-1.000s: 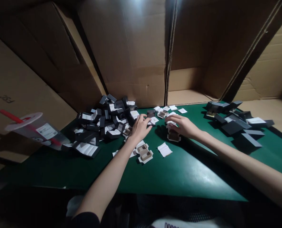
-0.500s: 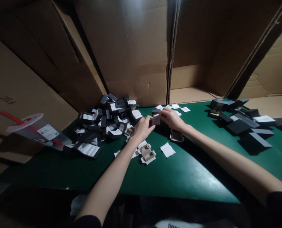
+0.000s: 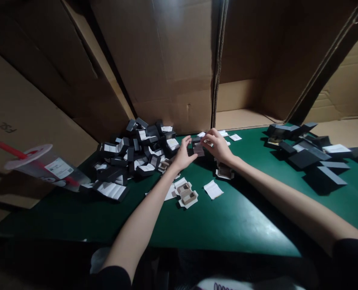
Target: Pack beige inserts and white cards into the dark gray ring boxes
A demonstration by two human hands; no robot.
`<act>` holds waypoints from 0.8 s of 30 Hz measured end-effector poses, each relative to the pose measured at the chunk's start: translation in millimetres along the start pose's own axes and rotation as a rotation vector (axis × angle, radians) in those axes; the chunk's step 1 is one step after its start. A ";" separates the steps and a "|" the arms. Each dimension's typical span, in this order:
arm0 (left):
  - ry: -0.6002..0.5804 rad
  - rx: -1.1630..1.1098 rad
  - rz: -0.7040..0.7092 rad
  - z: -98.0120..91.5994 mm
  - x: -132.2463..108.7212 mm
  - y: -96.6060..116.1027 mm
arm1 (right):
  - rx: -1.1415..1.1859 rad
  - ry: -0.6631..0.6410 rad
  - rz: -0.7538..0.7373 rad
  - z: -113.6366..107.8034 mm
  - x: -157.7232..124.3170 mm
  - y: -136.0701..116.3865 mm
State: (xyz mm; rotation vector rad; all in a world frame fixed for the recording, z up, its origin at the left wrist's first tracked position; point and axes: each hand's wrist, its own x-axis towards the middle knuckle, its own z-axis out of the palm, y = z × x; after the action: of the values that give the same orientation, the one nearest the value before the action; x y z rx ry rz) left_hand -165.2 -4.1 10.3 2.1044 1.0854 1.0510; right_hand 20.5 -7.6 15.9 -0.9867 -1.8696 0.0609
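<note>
Between my two hands a small dark box [image 3: 198,148] stands on the green table [image 3: 227,225]; its front looks dark with faint stripes. My left hand [image 3: 185,155] is just left of it, thumb and fingers spread, with nothing between them. My right hand [image 3: 217,146] is bent at the box's upper right, thumb and fingertips close together; whatever they pinch is too small to make out. An unfolded brown carton insert [image 3: 187,195] and a creased white paper [image 3: 213,189] lie nearer me. Another insert [image 3: 225,172] sits below my right wrist.
A pile of open black boxes with white linings [image 3: 111,190] covers the left middle. More black boxes [image 3: 305,158] lie at the right. A plastic cup [image 3: 43,169] with a red straw leans at far left. Cardboard walls [image 3: 173,60] stand behind.
My left fingers have opened away from the box. The white piece at the box's front no longer shows, and a dark surface is visible. My right hand has lifted slightly.
</note>
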 end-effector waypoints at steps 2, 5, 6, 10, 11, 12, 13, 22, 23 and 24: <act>-0.030 -0.021 -0.010 2.9 2.4 -4.1 | 0.029 0.030 0.024 2.2 0.3 0.8; 0.004 -0.014 -0.008 6.0 3.1 -6.2 | 0.089 0.015 0.061 2.8 0.6 0.8; 0.017 -0.015 -0.019 6.5 3.0 -6.0 | 0.098 -0.001 0.069 2.4 0.4 0.4; 0.070 -0.048 -0.075 6.4 2.9 -5.0 | 0.133 -0.034 0.087 1.4 -1.9 -1.3; 0.081 -0.051 -0.077 6.2 3.0 -5.1 | 0.160 -0.032 0.094 1.6 -2.6 -1.7; 0.087 -0.048 -0.074 6.0 3.0 -5.1 | 0.192 -0.029 0.105 1.9 -3.3 -2.0; 0.089 -0.040 -0.069 5.9 3.0 -4.9 | 0.218 -0.026 0.117 2.3 -3.8 -2.3; 0.077 0.146 0.023 2.9 -3.1 11.8 | 0.157 -0.105 0.125 3.2 -4.4 -3.3; 0.085 0.168 0.013 2.4 -4.0 14.7 | 0.157 -0.122 0.122 3.3 -4.9 -4.3; 0.094 0.197 0.002 1.9 -4.9 17.6 | 0.153 -0.135 0.113 3.3 -5.4 -5.7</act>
State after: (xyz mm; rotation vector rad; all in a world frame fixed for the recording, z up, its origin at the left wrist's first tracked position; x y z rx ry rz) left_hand -158.1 -17.7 20.4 2.2271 1.2793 1.0925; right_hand 15.5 -13.7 12.7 -1.0014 -1.8979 0.3407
